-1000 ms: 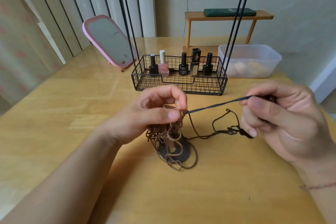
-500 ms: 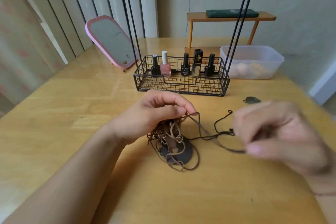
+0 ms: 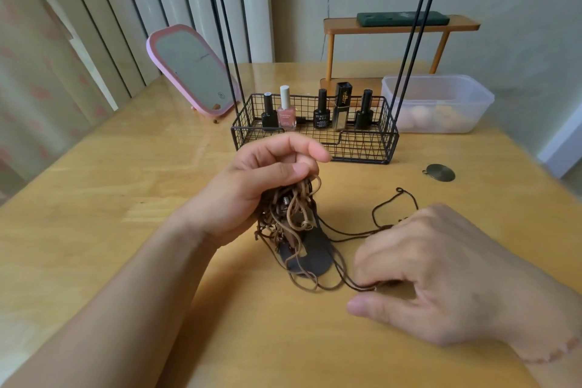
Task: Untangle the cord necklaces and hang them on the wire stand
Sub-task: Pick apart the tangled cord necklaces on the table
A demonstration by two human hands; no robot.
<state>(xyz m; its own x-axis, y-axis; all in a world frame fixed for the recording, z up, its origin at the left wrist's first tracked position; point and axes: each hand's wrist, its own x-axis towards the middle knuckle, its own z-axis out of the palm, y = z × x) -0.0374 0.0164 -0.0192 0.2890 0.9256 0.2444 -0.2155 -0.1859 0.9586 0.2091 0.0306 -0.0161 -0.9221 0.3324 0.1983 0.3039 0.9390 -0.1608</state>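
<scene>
Now the right hand [image 3: 441, 274] has dropped to the table [image 3: 110, 198] and pinches a dark cord [image 3: 352, 283]. The left hand [image 3: 252, 189] still grips the tangle [image 3: 289, 214], so the cord looks half free.

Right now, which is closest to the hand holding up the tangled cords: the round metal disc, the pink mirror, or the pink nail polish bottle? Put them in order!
From the left hand, in the head view:
1. Pink nail polish bottle, just behind the hand, in the wire basket.
2. Pink mirror, farther back and to the left.
3. Round metal disc, off to the right on the table; it looks slightly farther than the mirror, but that is close.
</scene>
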